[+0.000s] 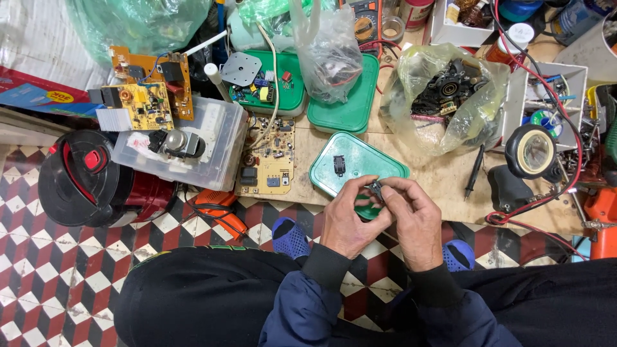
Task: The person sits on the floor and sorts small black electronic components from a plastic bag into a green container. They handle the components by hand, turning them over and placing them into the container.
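Both our left hand (349, 222) and right hand (414, 222) pinch a small dark part (376, 188) between fingertips. It sits over the green lid (385, 164).

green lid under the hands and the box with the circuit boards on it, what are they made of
The green lid looks like moulded plastic, smooth with a slight sheen and rounded corners. The box seems to be translucent, frosted plastic, since its contents show dimly through the wall. Both hands hold a small dark part, too small to judge.
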